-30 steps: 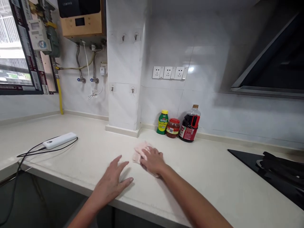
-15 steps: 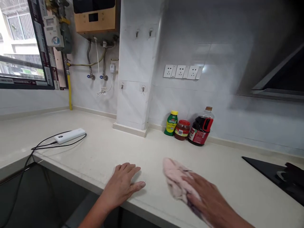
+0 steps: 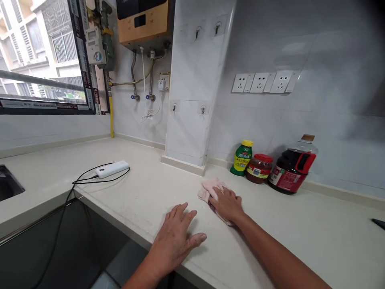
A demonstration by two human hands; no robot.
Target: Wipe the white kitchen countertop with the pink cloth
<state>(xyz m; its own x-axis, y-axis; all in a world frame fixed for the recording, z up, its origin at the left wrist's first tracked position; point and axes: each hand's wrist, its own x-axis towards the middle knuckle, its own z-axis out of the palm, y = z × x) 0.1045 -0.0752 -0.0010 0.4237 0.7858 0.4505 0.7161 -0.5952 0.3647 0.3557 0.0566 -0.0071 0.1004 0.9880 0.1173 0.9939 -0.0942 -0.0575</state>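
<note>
A pale pink cloth [image 3: 215, 185] lies bunched on the white countertop [image 3: 144, 200], pressed down beneath my right hand [image 3: 227, 204], whose fingers grip it. My left hand [image 3: 177, 237] is at the counter's front edge with fingers spread and nothing in them. Behind the cloth, against the wall, stand a green squeeze bottle with a yellow cap [image 3: 241, 158], a red-lidded jar of brown sauce [image 3: 259, 168] and a large bottle of dark liquid with a red handle [image 3: 291, 166]. The part of the cloth under my palm is hidden.
A white power bank [image 3: 112, 169] with a black cable lies to the left, its cable hanging over the edge. A sink corner [image 3: 9, 182] shows at far left. A tiled pillar [image 3: 192, 132] juts onto the counter. Sockets [image 3: 261, 82] and a water heater [image 3: 142, 24] are on the wall.
My right hand has pushed the cloth away from me, toward the pillar and the bottles. The view has turned left, showing the sink corner. My left hand stays spread near the edge.
</note>
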